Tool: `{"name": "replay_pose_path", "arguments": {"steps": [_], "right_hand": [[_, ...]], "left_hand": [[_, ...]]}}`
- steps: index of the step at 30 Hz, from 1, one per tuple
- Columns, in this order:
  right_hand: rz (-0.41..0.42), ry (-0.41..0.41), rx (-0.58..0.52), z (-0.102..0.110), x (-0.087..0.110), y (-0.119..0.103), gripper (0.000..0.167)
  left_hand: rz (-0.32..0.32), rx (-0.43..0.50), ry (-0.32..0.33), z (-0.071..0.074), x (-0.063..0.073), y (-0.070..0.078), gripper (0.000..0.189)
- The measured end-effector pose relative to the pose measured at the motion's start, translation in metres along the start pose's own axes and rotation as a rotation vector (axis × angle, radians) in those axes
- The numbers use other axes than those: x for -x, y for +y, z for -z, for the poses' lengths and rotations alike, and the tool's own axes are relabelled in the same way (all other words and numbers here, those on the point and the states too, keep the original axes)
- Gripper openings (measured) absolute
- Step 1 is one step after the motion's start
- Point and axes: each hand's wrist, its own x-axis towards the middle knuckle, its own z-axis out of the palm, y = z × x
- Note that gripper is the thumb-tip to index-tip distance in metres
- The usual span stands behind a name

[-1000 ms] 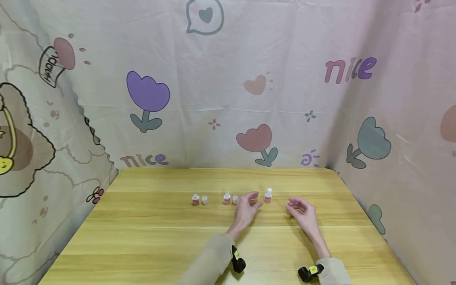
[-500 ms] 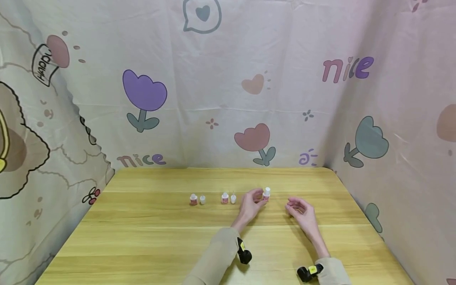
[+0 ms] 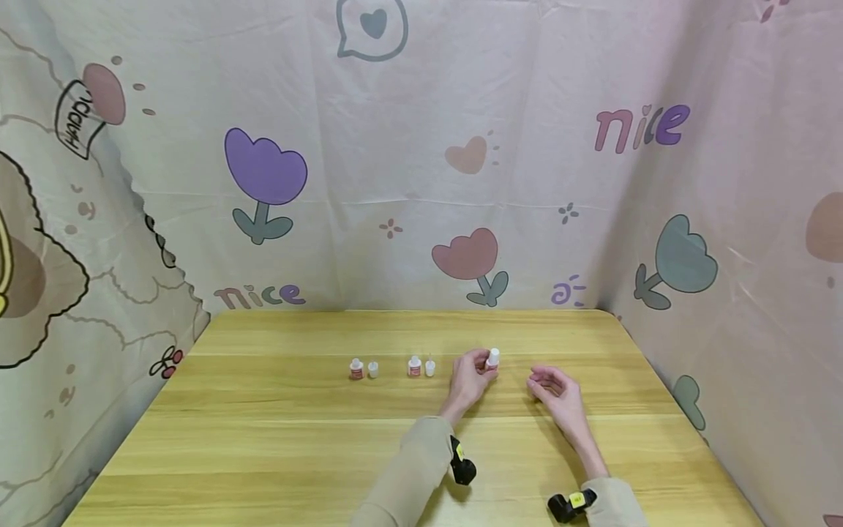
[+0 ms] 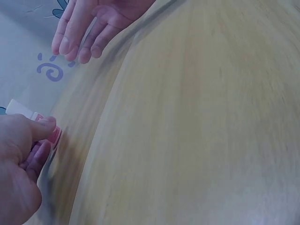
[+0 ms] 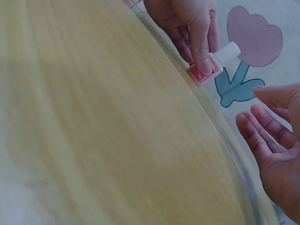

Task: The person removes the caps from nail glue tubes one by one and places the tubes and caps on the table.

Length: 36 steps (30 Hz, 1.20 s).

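Note:
My left hand (image 3: 469, 380) pinches a small white bottle (image 3: 493, 359) with a pink-red label and a white cap. In the right wrist view the thumb lies across the label of that bottle (image 5: 206, 69), and its cap points up and away. My right hand (image 3: 558, 397) is apart from it, to the right, with fingers loosely bent and nothing between them. The same right hand (image 4: 101, 23) shows at the top of the left wrist view.
To the left, in a row, stand an uncapped bottle (image 3: 356, 369), a white cap (image 3: 373, 369), another uncapped bottle (image 3: 414, 367) and a second cap (image 3: 430, 367) with a thin tip pointing up. A patterned curtain (image 3: 369, 241) hangs behind the wooden table (image 3: 263, 439).
My left hand has moved right, from beside the second cap to the capped bottle, and has taken hold of it. The right hand has stayed nearly still.

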Motion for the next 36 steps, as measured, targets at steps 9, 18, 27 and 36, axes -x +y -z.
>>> {"name": "replay_pose_path", "arguments": {"steps": [9, 18, 27, 36], "right_hand": [[0.01, -0.007, -0.007, -0.003, 0.001, 0.0, 0.037], [0.018, -0.029, -0.026, -0.005, 0.0, -0.001, 0.038], [0.029, -0.06, -0.021, -0.014, 0.0, -0.004, 0.035], [0.03, -0.087, -0.018, -0.029, 0.001, -0.006, 0.033]], "left_hand": [[0.0, -0.074, 0.029, 0.002, 0.003, -0.002, 0.018], [0.004, -0.045, -0.054, 0.026, 0.012, -0.005, 0.017], [-0.063, -0.027, -0.127, 0.057, 0.023, -0.018, 0.014], [-0.083, -0.022, -0.189, 0.088, 0.038, -0.027, 0.015]]}}
